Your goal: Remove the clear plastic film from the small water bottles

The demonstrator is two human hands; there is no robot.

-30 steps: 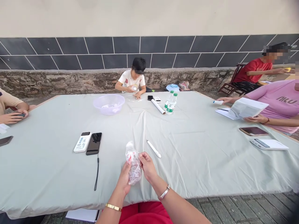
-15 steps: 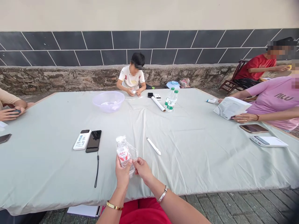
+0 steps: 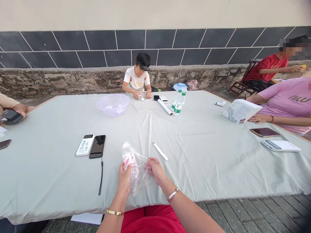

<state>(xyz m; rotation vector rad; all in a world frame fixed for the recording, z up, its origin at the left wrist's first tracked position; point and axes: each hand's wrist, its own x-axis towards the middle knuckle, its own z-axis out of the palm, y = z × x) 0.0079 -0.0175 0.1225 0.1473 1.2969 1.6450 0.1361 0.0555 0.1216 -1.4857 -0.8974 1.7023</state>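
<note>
My left hand [image 3: 124,178] is wrapped round a clear plastic bottle [image 3: 130,160] with a red and white label, tilted above the near edge of the table. Clear plastic film [image 3: 142,161] covers the bottle and stretches out to its right. My right hand [image 3: 155,170] pinches the edge of that film, pulling it into a taut sheet. A white pen-like utility knife [image 3: 160,151] lies on the cloth just beyond my right hand. Left of the bottle are a black phone [image 3: 97,146] with a wrist strap and a white power bank [image 3: 85,145].
A purple basin [image 3: 113,106], a white roll [image 3: 165,107] and two green-capped water bottles [image 3: 178,105] stand or lie across the cloth-covered table [image 3: 53,171]. A person opposite handles a small bottle. At right, another person has a white box [image 3: 240,111]; a phone and power bank lie nearby.
My right hand has moved right, away from the bottle, drawing the plastic film out wide. My left hand still grips the bottle. The person at left now holds a dark flat thing higher up.
</note>
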